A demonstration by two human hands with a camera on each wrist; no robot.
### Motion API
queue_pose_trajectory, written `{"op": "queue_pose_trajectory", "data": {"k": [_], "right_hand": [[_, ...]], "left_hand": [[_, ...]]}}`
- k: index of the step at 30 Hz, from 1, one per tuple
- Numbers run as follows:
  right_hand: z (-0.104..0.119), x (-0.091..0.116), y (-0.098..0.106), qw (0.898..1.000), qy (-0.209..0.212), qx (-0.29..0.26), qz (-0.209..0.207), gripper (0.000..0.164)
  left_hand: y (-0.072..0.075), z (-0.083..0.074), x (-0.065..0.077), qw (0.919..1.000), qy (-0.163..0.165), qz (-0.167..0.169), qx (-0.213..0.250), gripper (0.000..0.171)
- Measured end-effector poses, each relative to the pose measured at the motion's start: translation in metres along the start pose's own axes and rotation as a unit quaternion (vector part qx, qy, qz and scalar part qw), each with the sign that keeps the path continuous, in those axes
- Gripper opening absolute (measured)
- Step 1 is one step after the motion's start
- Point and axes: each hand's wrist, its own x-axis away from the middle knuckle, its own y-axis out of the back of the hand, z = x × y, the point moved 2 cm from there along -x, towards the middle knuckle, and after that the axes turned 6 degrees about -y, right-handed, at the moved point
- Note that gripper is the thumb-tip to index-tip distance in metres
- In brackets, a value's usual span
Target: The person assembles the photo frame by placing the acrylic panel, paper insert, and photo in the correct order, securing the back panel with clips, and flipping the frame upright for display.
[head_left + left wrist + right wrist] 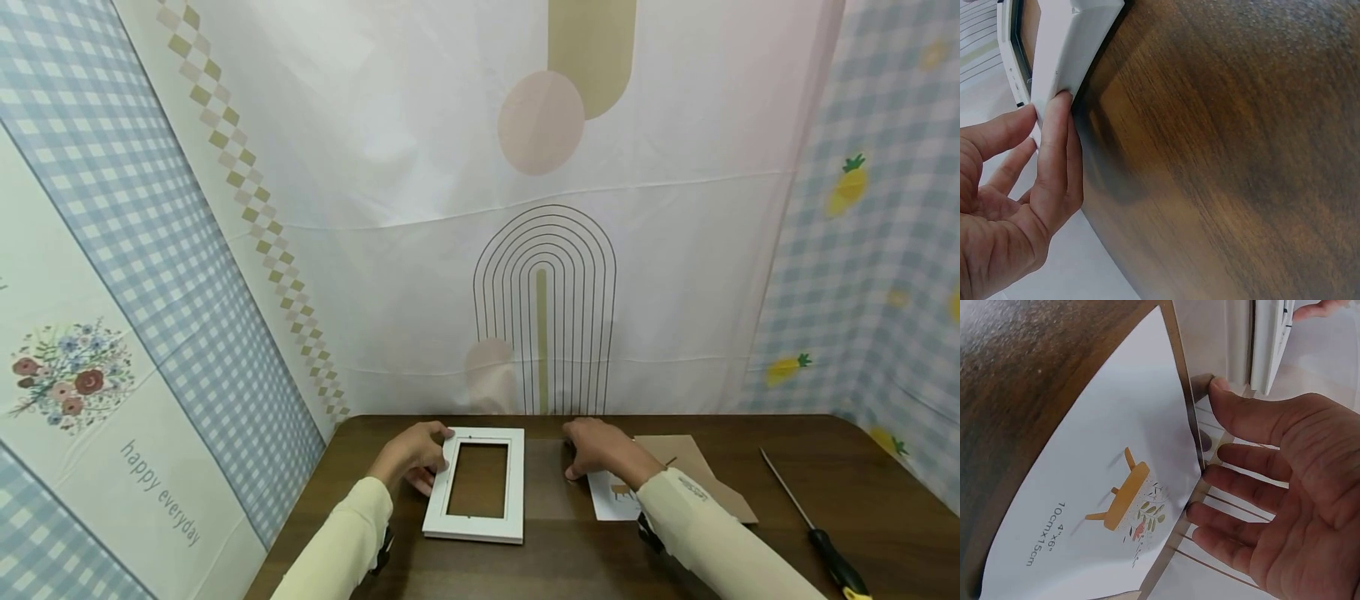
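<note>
A white picture frame [477, 483] lies flat on the brown table [750, 433]. My left hand [429, 458] holds its far left corner; in the left wrist view the thumb [1054, 131] presses the frame's [1066, 50] outer side while a fingertip meets it from the other side. My right hand [579, 454] is spread with straight fingers beside the frame's right edge. Its thumb [1235, 403] touches the edge of a clear pane [1192, 406] that lies over a white printed card [1097, 469]. The card [609, 492] sits under my right wrist.
A brown backing board [701, 475] lies right of the card. A screwdriver [813, 521] with a black handle rests near the table's right side. Patterned cloth walls close in the back and both sides.
</note>
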Motion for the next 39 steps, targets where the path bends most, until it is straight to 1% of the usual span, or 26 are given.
{"op": "queue_pose_trajectory", "data": {"k": [1,2,3,5,6,8,11,14,22,25,28,31,33,35,38,39], "right_hand": [[-0.010,-0.011,-0.011,1.000,-0.001,0.000,-0.001,0.072],[-0.013,-0.015,-0.015,1.000,-0.008,0.004,-0.001,0.073],[-0.014,-0.018,-0.016,1.000,-0.010,0.003,-0.001,0.073],[-0.015,-0.020,-0.018,1.000,-0.013,0.005,-0.001,0.070],[-0.008,-0.014,-0.011,1.000,-0.017,-0.005,0.005,0.067],[0.015,0.006,0.011,0.999,-0.034,0.000,0.016,0.061],[0.023,0.013,0.019,0.999,-0.044,0.003,0.021,0.055],[0.024,0.010,0.019,0.998,-0.055,0.004,0.027,0.055],[0.025,0.004,0.022,0.998,-0.057,-0.002,0.036,0.060],[0.023,0.000,0.021,0.997,-0.064,-0.004,0.043,0.061],[0.017,-0.007,0.016,0.996,-0.068,0.001,0.050,0.063],[0.002,-0.023,0.000,0.997,-0.061,0.025,0.046,0.067],[0.001,-0.026,-0.001,0.996,-0.063,0.032,0.050,0.068],[0.002,-0.025,0.001,0.996,-0.068,0.033,0.054,0.069],[0.016,-0.013,0.017,0.994,-0.081,0.020,0.066,0.068],[0.018,-0.011,0.020,0.994,-0.082,0.019,0.067,0.068]], "left_hand": [[0.000,0.001,-0.001,1.0000,0.001,0.001,0.001,0.068],[-0.001,0.001,-0.001,1.0000,0.001,0.002,0.001,0.068],[-0.001,0.001,-0.001,1.0000,0.001,0.002,0.001,0.068],[-0.002,0.002,-0.001,1.0000,0.001,0.001,0.000,0.068],[-0.002,0.002,-0.001,1.0000,0.001,0.002,0.000,0.068],[-0.003,0.002,0.000,1.0000,0.001,0.002,0.001,0.068],[-0.004,0.002,0.000,1.0000,0.001,0.004,0.002,0.068],[-0.003,0.002,0.000,1.0000,-0.001,0.006,0.004,0.068],[0.002,0.004,-0.001,0.9998,0.002,0.012,0.013,0.072],[0.002,0.004,-0.002,0.9998,0.002,0.015,0.014,0.072],[0.002,0.003,-0.003,0.9997,0.001,0.018,0.013,0.073],[0.002,0.003,-0.003,0.9998,0.001,0.018,0.011,0.072],[0.002,0.003,-0.003,0.9999,0.000,0.015,0.009,0.070],[0.002,0.002,-0.003,0.9999,-0.001,0.012,0.008,0.069],[0.002,0.001,-0.003,0.9999,-0.002,0.012,0.005,0.069],[0.002,0.000,-0.003,0.9999,-0.002,0.013,0.006,0.069]]}}
